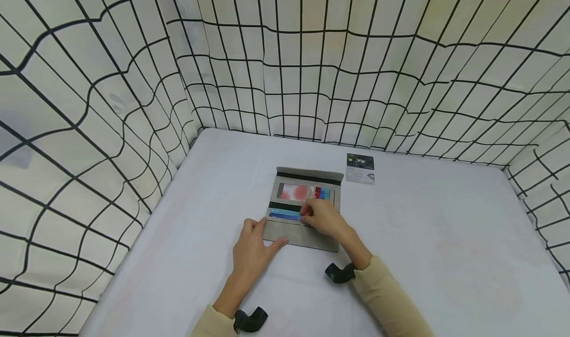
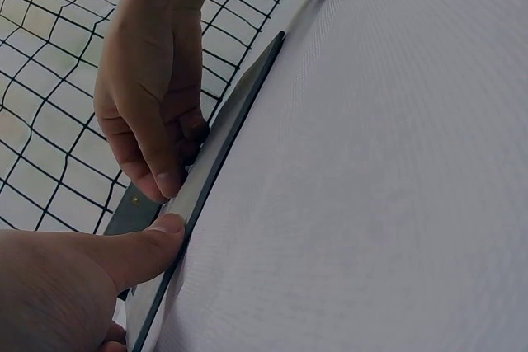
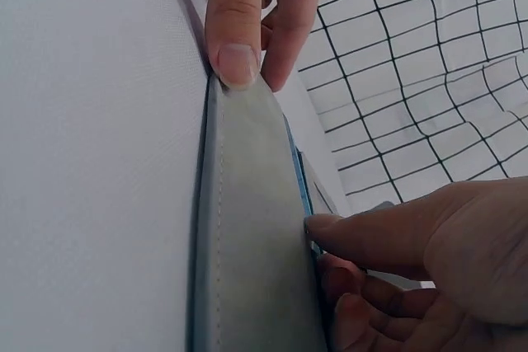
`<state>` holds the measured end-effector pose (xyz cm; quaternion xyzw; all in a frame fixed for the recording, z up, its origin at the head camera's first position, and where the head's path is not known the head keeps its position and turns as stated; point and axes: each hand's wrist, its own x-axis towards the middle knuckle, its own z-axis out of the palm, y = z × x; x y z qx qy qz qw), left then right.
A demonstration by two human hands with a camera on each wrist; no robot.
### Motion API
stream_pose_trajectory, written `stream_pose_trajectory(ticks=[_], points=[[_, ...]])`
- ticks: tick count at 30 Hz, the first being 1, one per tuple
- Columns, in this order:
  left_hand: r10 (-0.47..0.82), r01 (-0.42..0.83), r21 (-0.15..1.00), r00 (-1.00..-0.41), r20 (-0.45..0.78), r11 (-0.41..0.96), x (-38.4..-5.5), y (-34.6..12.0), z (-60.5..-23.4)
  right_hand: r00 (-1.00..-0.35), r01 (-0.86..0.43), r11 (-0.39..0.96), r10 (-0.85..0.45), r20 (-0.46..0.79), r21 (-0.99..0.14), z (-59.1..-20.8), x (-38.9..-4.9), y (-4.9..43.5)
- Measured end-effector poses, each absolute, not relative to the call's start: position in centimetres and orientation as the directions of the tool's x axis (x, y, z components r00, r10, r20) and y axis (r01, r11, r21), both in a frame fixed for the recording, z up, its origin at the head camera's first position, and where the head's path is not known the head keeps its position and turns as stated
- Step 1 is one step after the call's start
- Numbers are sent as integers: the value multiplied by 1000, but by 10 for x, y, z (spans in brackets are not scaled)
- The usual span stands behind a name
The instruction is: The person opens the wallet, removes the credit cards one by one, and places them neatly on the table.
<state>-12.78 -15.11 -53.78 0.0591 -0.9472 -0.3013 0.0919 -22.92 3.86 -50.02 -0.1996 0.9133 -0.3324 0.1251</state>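
A grey wallet (image 1: 305,234) lies unfolded on the white table, with cards in its slots. My left hand (image 1: 253,253) holds its near left corner, thumb at the near edge and fingers along the left side. The left thumb (image 2: 153,245) shows on the wallet's edge in the left wrist view. Over the middle of the wallet, my right hand (image 1: 324,218) pinches a blue card (image 1: 284,215) at the lower slot. From the right wrist, a thin blue edge of it shows beside the right thumb (image 3: 355,241); the curled fingers are partly hidden.
Farther up the wallet sit a pink-and-white card (image 1: 293,192) and a red-and-blue patterned card (image 1: 322,193). Beyond its far right corner, a black card (image 1: 360,161) and a silver-grey card (image 1: 359,175) lie on the white table (image 1: 423,238). Black netting (image 1: 300,65) surrounds the table.
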Motion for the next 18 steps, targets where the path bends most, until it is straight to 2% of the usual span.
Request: stream_pose_trajectory(ticks=[9, 18], points=[[-160, -43, 581, -975, 152, 813, -128, -151, -538, -871, -343, 707, -486, -72, -618, -500, -227, 30], [-167, -47, 581, -974, 155, 813, -128, -151, -537, -877, -346, 719, -477, -65, -603, -498, -225, 26]])
